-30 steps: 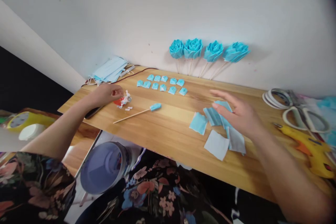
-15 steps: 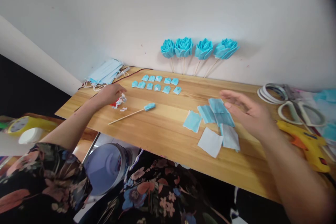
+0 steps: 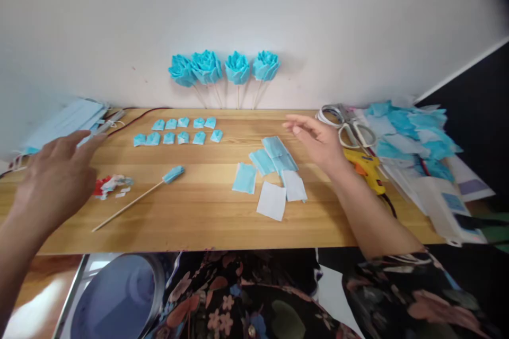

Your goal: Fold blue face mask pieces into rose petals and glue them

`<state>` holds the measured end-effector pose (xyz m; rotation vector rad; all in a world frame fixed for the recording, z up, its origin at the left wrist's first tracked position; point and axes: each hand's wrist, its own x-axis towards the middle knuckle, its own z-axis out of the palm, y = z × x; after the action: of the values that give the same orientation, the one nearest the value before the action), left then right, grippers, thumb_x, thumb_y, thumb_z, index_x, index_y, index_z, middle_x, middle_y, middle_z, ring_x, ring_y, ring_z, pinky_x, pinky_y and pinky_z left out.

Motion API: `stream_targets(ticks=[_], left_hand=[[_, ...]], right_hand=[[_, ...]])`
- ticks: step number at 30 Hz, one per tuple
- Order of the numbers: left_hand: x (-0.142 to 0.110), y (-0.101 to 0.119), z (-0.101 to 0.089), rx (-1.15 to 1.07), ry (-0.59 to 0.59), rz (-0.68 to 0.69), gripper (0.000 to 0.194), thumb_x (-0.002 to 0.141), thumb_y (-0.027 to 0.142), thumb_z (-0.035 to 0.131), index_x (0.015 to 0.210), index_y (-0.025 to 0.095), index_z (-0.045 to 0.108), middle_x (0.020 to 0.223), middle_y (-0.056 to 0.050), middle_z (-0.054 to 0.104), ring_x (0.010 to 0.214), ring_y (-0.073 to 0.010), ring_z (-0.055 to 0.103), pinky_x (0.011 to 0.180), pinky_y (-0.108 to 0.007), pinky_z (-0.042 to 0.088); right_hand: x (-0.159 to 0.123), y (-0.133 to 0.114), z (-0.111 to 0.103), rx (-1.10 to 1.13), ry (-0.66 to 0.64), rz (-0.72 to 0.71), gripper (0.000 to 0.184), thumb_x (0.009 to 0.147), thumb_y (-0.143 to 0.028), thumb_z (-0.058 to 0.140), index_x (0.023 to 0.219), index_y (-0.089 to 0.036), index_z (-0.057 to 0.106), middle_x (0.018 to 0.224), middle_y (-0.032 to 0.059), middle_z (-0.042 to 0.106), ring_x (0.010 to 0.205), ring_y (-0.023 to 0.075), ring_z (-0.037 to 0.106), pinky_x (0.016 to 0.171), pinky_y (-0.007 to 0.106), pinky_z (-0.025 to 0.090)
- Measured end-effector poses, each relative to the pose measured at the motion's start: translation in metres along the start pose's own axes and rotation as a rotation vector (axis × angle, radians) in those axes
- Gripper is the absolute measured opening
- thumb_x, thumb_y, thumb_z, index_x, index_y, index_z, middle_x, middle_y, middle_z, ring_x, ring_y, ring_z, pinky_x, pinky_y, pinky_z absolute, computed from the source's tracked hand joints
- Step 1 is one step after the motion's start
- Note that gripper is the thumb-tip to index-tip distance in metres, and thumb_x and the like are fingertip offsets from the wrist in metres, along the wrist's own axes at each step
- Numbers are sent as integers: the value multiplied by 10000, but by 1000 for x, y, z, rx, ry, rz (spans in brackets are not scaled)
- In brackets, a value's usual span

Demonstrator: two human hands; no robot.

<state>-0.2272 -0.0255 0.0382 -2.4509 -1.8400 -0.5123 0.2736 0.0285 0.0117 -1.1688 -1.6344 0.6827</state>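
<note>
At the left, my left hand (image 3: 58, 177) hovers above the table with its fingers apart and nothing visible in it. A small pile of red and white scraps (image 3: 109, 184) lies just right of it, and a stack of blue face masks (image 3: 67, 121) is beyond its fingers. My right hand (image 3: 320, 143) is open, fingers stretched leftward, over the wood behind several cut fabric squares (image 3: 244, 178), blue or white side up. Between the hands lies a wooden stick (image 3: 129, 205) with a blue rolled fabric tip (image 3: 174, 174). Two rows of folded blue petals (image 3: 169, 138) sit farther back.
Several blue fabric flowers (image 3: 237, 68) on sticks lean against the wall. To the right are scissors (image 3: 356, 135), white tape rolls (image 3: 329, 115), a yellow glue gun (image 3: 368, 170) and a heap of blue pieces (image 3: 417, 132). A round bin (image 3: 119, 296) stands below the table's front edge.
The view has turned to the right, so the table items appear farther left. My left hand has lifted away from the scraps and its fingers have spread. My right hand stays open near the squares.
</note>
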Motion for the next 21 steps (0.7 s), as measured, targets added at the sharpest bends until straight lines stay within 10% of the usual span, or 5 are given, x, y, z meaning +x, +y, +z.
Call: stream_targets(ticks=[3,11,16,21], left_hand=[[5,51,-4,70,138,-36,383,814,203,442,1127,319,630,1226,-5,633,1318,-353,505,1150,-535,339],[40,152,31,-254,71,241,265,898,160,441,844,182,699,815,-48,736,753,-195,675,705,-331,491],[50,192,65,-267,28,294,306,876,149,467,983,185,751,582,-11,653,505,-131,548,525,-258,391],[46,204,85,-344,-3,547,286,953,153,466,1066,181,727,826,-68,739,754,-188,663,703,-316,502]], right_hand=[[-2,15,1,-52,6,26,314,940,-328,537,1193,-219,687,966,42,776,830,167,709,819,356,574],[-1,21,-1,-390,-3,-47,301,960,-288,466,1127,-190,695,893,45,770,806,192,695,781,334,518],[-14,-2,1,-540,-71,-12,326,963,-246,460,1227,-211,647,672,-7,700,663,180,649,682,304,471],[-58,-24,-8,-586,-213,-170,328,1000,-223,412,1234,-243,641,762,7,718,744,183,661,731,329,480]])
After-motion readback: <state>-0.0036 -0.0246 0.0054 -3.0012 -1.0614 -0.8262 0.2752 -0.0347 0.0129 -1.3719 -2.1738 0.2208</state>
